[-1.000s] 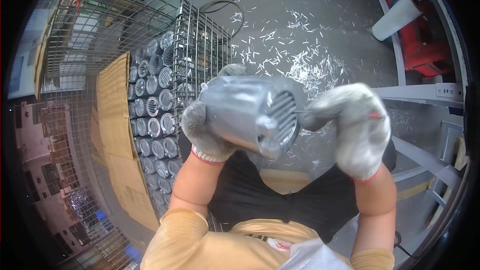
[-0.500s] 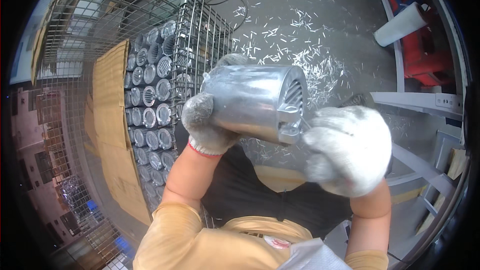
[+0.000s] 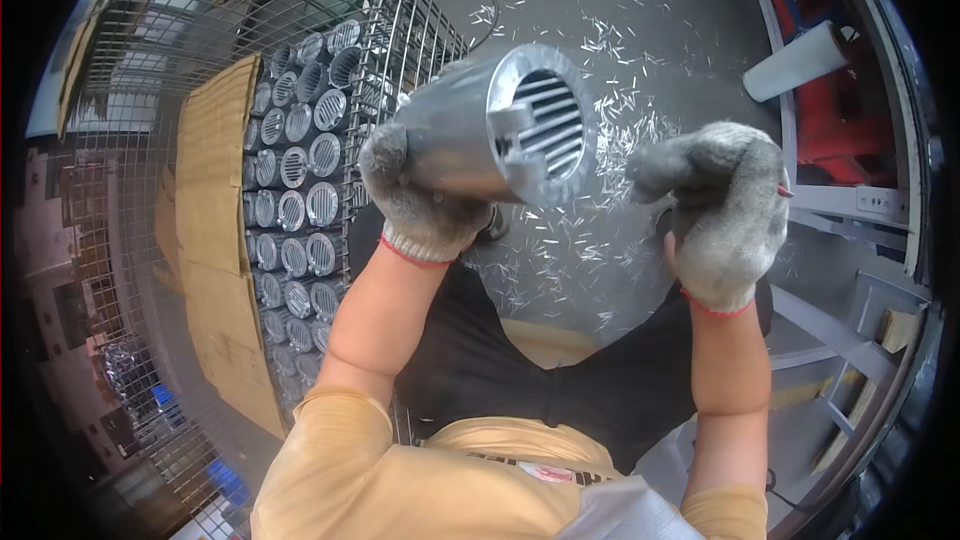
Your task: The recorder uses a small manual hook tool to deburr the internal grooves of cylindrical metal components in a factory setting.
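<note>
My left hand (image 3: 425, 190), in a grey knitted glove with a red cuff edge, is closed around a silver metal cylinder housing (image 3: 445, 130). The housing is tilted, with its open ribbed end facing right and toward me; a notched lug stands on its rim. My right hand (image 3: 725, 205), gloved the same way, is raised to the right of the housing, apart from it. Its fingers are curled closed. A small red end of a slim hand tool (image 3: 786, 191) pokes out at the hand's outer side; the rest of the tool is hidden.
Left of me, a wire mesh cage (image 3: 385, 40) holds stacked rows of similar cylinder housings (image 3: 293, 166) beside a cardboard sheet (image 3: 215, 240). Metal slivers (image 3: 610, 130) litter the grey floor. A white roll (image 3: 797, 62), red stools (image 3: 840, 130) and a pale metal frame (image 3: 845, 202) stand at right.
The housing has turned so its ribbed end faces me more and sits higher. My right hand has drawn away from its rim, upward, and rolled over.
</note>
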Available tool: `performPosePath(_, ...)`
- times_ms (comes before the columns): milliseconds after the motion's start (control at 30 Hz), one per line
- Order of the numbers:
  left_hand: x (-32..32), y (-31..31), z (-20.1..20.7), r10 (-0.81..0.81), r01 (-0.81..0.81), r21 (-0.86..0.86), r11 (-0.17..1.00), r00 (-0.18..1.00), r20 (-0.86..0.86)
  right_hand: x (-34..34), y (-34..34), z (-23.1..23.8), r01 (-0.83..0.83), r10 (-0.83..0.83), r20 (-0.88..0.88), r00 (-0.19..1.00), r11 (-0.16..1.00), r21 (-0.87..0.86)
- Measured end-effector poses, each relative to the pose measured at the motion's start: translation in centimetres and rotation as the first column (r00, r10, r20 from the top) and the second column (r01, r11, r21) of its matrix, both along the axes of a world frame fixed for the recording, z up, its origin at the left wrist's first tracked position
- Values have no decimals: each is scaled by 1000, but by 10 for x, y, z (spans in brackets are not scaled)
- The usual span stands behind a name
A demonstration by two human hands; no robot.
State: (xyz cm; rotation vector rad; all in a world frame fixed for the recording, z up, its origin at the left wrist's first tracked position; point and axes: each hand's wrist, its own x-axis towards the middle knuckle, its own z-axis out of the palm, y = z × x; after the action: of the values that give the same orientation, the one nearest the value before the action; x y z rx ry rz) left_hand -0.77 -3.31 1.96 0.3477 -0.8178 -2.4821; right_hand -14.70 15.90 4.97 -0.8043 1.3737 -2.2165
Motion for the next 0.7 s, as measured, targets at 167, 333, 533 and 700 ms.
performPosePath(167,5,4,-5,-54,51,-31,998,992,-118,0,11,3,53,-49,102,994,998,-38)
performPosePath(333,2,6,-4,-98,92,-87,992,992,-73,8,24,2,38,-14,-146,989,986,163)
performPosePath(533,-1,11,8,-151,159,-114,981,986,76,15,15,13,-47,102,-262,960,977,207)
performPosePath(700,4,13,4,-112,125,-121,985,988,103,23,10,18,-91,85,39,996,967,237)
